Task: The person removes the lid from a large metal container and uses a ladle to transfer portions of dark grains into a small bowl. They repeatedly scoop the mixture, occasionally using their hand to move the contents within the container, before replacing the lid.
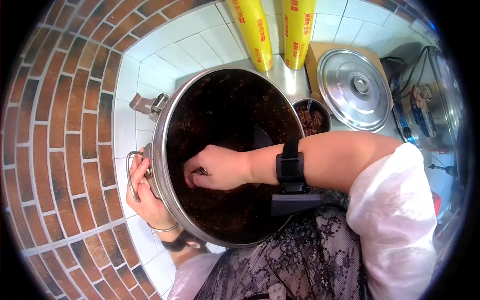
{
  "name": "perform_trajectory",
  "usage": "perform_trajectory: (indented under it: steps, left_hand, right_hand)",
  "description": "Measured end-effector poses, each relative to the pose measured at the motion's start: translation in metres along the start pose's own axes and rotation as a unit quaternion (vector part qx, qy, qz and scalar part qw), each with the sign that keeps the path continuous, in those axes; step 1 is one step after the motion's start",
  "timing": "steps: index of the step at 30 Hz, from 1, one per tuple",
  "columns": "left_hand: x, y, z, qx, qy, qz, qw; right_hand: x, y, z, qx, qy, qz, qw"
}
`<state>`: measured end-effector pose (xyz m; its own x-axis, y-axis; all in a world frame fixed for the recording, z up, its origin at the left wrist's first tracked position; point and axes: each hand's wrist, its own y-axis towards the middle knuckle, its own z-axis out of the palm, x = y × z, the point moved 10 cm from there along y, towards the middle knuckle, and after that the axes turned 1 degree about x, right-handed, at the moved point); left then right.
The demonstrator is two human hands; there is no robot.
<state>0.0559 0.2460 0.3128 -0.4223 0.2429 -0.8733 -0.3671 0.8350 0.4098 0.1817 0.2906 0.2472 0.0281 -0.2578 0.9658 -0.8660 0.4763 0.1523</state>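
A large steel pot (161,125) is tilted toward me, its inside coated with dark brown residue. My left hand (145,192) grips the pot's wire handle (131,172) on its left side, a thin bangle on the wrist. My right hand (215,167) reaches inside the pot, closed around a small metal utensil pressed against the dark residue; most of the utensil is hidden in the fist. A black strap with a device (290,167) sits on my right forearm.
A small steel bowl (312,117) of dark brown stuff stands behind the pot. Beside it lie a steel lid (355,90) and a large steel container (425,105). Two yellow wrap rolls (277,32) lean on the white tiled wall. Brick wall on the left.
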Motion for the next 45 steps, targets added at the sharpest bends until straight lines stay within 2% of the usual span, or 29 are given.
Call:
perform_trajectory:
  steps: [7, 9, 16, 18, 27, 31, 39, 45]
  left_hand:
    - [-0.002, -0.001, 0.0, -0.011, -0.008, -0.005, 1.0]
    - [-0.004, -0.002, -0.001, -0.015, -0.005, -0.004, 1.0]
    - [-0.005, -0.004, -0.005, -0.022, 0.008, 0.006, 1.0]
    - [-0.005, -0.004, -0.006, -0.025, 0.012, 0.003, 1.0]
    - [-0.008, -0.007, -0.011, -0.035, 0.012, 0.009, 0.999]
    - [-0.014, -0.005, -0.007, -0.027, 0.034, 0.01, 0.999]
    - [-0.011, -0.002, 0.001, -0.016, -0.007, 0.006, 1.0]
    - [-0.008, -0.001, 0.002, -0.013, -0.028, -0.002, 1.0]
  right_hand:
    - [0.001, -0.002, -0.002, -0.01, 0.048, 0.017, 0.999]
    - [-0.004, -0.004, -0.001, -0.007, 0.113, 0.048, 0.992]
    - [-0.014, -0.018, -0.007, -0.002, 0.209, 0.074, 0.975]
    - [-0.018, -0.023, -0.012, -0.017, 0.275, 0.097, 0.956]
    - [0.006, -0.065, -0.05, -0.057, 0.221, 0.13, 0.965]
    - [0.011, -0.086, -0.069, -0.111, 0.226, 0.077, 0.965]
    - [0.027, -0.134, -0.091, -0.138, 0.164, 0.143, 0.966]
    - [0.021, -0.164, -0.096, -0.187, 0.184, 0.164, 0.951]
